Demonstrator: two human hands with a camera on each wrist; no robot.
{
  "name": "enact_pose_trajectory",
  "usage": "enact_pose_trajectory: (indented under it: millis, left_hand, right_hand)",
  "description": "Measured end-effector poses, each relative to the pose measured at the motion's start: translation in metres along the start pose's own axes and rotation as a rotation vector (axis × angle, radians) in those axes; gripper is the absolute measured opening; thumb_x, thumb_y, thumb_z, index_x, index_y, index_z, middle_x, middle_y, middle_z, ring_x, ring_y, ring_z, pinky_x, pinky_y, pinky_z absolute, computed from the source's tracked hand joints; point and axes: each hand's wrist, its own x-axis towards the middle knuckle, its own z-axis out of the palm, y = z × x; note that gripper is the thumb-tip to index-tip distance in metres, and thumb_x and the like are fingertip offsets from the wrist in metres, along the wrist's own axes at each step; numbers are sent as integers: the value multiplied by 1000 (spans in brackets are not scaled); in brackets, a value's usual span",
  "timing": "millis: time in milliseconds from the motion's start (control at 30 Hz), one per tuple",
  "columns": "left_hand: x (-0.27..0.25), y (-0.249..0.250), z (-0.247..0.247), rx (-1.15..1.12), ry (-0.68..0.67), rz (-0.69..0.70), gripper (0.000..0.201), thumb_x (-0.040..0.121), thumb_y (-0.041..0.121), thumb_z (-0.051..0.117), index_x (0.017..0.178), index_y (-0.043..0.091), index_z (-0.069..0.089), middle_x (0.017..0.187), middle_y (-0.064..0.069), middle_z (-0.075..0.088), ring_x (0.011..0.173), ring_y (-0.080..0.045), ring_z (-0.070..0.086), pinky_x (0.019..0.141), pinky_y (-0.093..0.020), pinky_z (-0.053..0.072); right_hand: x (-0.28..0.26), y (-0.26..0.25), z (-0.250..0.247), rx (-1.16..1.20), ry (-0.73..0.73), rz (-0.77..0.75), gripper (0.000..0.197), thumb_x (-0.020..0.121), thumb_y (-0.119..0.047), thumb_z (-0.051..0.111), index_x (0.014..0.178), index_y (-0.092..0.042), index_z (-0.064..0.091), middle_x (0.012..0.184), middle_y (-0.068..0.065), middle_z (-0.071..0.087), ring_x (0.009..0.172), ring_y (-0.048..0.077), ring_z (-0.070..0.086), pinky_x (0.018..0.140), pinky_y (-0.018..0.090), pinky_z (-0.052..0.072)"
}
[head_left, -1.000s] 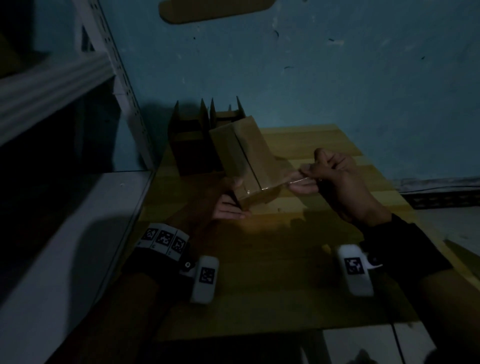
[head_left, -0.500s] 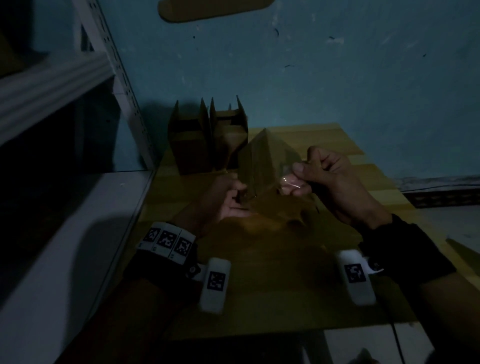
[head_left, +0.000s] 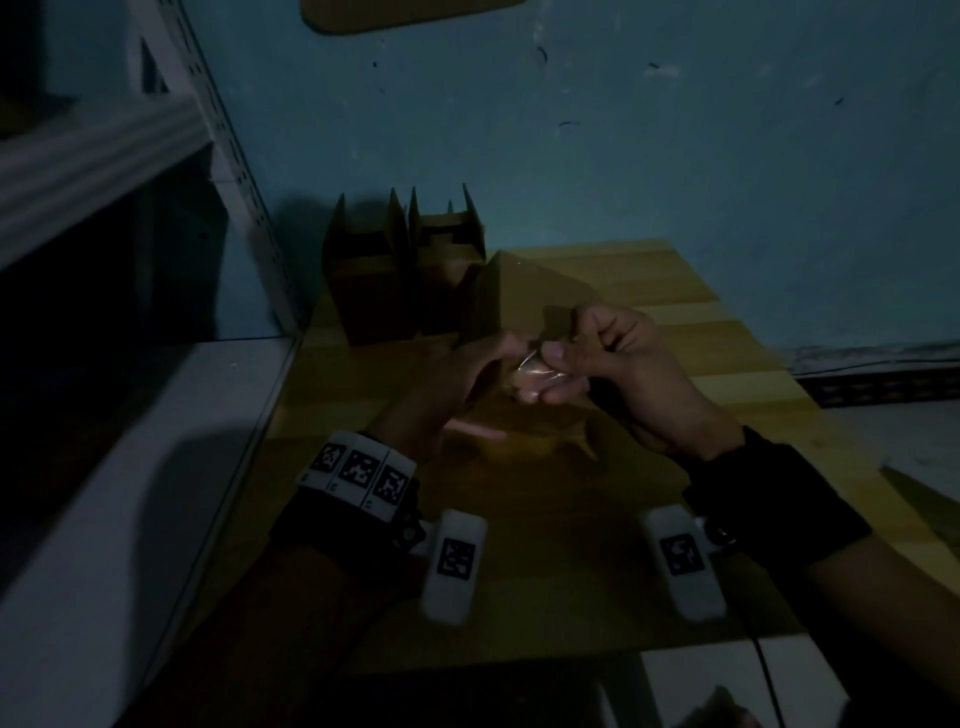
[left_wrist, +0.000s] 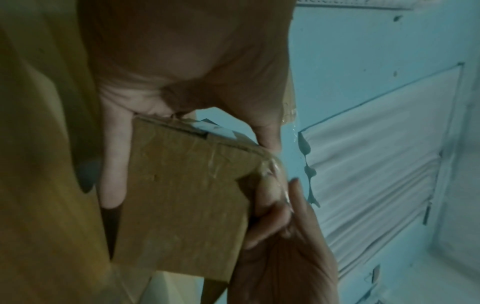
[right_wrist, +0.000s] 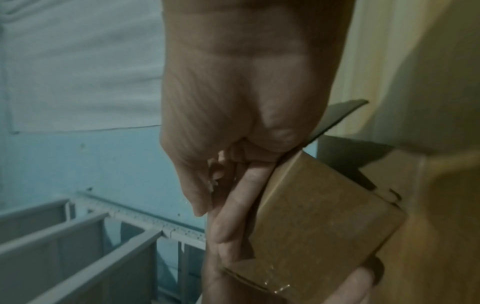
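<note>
Blue wall (head_left: 649, 156) is filling the far side; metal shelving (head_left: 104, 150) is standing at the left. Wooden table (head_left: 691, 332) is running from the near edge to the wall. Two open cartons (head_left: 363, 286) are standing side by side at its far left, flaps up.

Small cardboard box (left_wrist: 187, 205) is being held tilted above mid-table, just near of the cartons, one corner up. Left hand (head_left: 457, 374) is gripping it: fingers lying curled along one side, thumb on the opposite edge. Right hand (head_left: 634, 364) is pinching clear tape (head_left: 530, 366) between thumb and forefinger at the box's near corner, close against the left fingers, with its other fingers curled in. The tape is looking crumpled there, and part of it is lying over the box edge.

Judgement: tape work on the box seam is in hand; cannot tell whether the strip is going on or coming off. The next move is likely calling for a firm left-hand hold while the right is smoothing the loose end down or drawing it clear, without letting it stick to itself.
</note>
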Motion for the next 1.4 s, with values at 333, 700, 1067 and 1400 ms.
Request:
enact_pose_trajectory:
  millis: [333, 700, 1067, 1400]
  left_hand:
    - [1, -11, -22, -212, -39, -53, 32, 80, 39, 65, 108, 24, 61, 115, -11, 64, 109, -38, 61, 96, -60, 50]
    - [7, -14, -22, -202, -49, -59, 67, 54, 48, 76, 117, 29, 58, 126, -10, 59, 112, -37, 59, 84, -56, 56]
    - [8, -15, -22, -200, -76, -79, 59, 58, 46, 77, 111, 31, 55, 125, -11, 57, 113, -38, 58, 89, -58, 54]
    - [10, -13, -21, -201, -65, -93, 52, 61, 45, 73, 108, 30, 56, 123, -10, 58, 113, -37, 57, 83, -53, 57]
  right_hand:
    - [5, -23, -48, 405, 304, -51, 23, 85, -9, 64, 72, -13, 46, 66, 2, 61, 58, 8, 57, 51, 10, 45]
    - [10, -19, -56, 72, 554, 99, 35, 89, 19, 27, 90, -6, 52, 76, 7, 68, 77, 18, 67, 65, 19, 51]
    - [3, -25, -71, 103, 666, 76, 47, 98, -57, 34, 76, -20, 14, 75, 3, 7, 66, 22, 6, 56, 36, 8]
    - [0, -2, -105, -510, 745, 227, 20, 86, 13, 65, 96, -3, 57, 82, 16, 60, 66, 23, 58, 58, 28, 48]
